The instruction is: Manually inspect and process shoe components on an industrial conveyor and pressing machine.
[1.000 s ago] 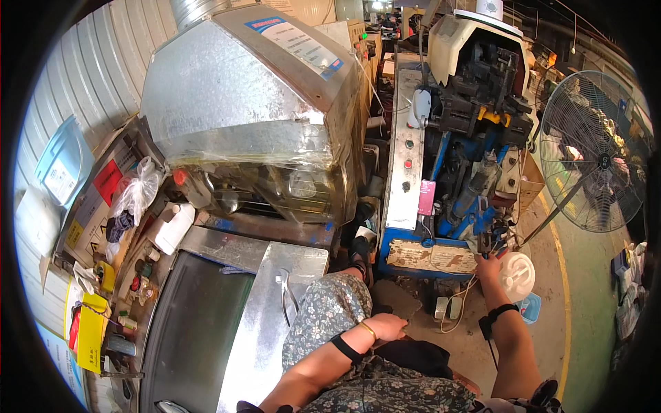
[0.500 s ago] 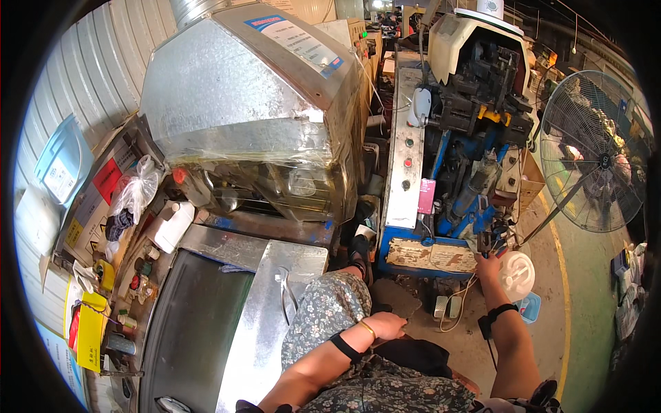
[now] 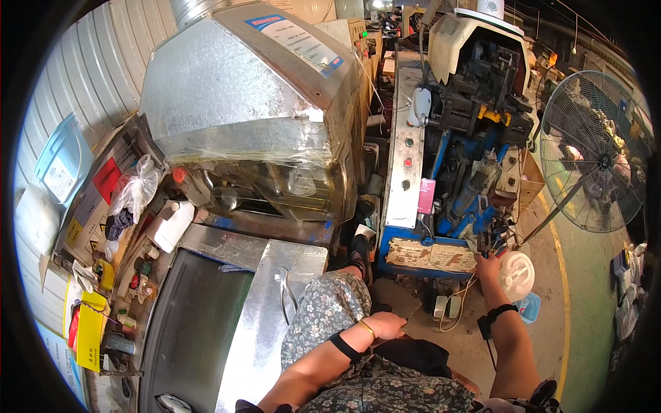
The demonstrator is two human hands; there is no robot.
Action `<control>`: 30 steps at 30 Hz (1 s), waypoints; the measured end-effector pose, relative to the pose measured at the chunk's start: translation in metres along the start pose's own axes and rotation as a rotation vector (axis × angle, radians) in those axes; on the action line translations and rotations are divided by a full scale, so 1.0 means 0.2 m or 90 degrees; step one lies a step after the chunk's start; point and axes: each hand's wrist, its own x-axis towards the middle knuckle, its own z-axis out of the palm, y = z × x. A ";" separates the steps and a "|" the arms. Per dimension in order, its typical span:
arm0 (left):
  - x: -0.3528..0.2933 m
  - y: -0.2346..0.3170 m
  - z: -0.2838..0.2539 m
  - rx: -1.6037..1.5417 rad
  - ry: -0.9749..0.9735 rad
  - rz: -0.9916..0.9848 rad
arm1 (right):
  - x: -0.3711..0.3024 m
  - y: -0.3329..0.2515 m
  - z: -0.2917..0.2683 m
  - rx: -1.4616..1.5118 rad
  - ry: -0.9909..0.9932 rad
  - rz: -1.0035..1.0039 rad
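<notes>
My right hand (image 3: 488, 265) reaches to the front right corner of the blue-framed machine (image 3: 475, 172). Its fingers are closed at a dark part (image 3: 485, 241) there, whose kind I cannot make out. Over my lap, by the patterned cloth on my leg (image 3: 323, 310), is my left hand (image 3: 387, 325), its fingers curled together; what they hold, if anything, is hidden. A black item (image 3: 416, 356) lies just below that hand. On the metal sheet (image 3: 255, 344) to the left rests a pair of pliers (image 3: 286, 296).
A dark conveyor belt (image 3: 196, 323) runs on the left under a large metal hood (image 3: 234, 89). A white jug (image 3: 516, 274) and a blue container (image 3: 529, 307) stand on the floor near my right arm. A big fan (image 3: 599, 151) stands at the right. Cords (image 3: 451, 313) hang below the machine.
</notes>
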 end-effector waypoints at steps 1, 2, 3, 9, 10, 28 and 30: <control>0.00 0.00 0.00 0.001 0.004 0.002 | 0.01 0.01 0.00 -0.004 0.001 -0.006; 0.00 0.00 0.00 0.002 0.008 0.004 | 0.02 0.02 0.01 -0.003 0.001 -0.004; 0.00 0.00 0.00 0.002 0.008 0.004 | 0.03 0.03 0.01 0.001 -0.001 0.008; 0.00 0.01 -0.01 0.002 0.000 -0.001 | 0.03 0.03 0.00 -0.012 0.011 -0.019; 0.00 0.01 -0.01 0.001 -0.002 -0.003 | 0.02 0.03 0.00 -0.014 0.011 -0.022; 0.02 -0.01 0.02 0.010 0.004 -0.004 | -0.01 0.00 -0.01 0.034 -0.001 -0.007; 0.02 -0.01 0.01 0.015 0.001 -0.005 | -0.02 -0.01 -0.01 0.067 -0.019 0.004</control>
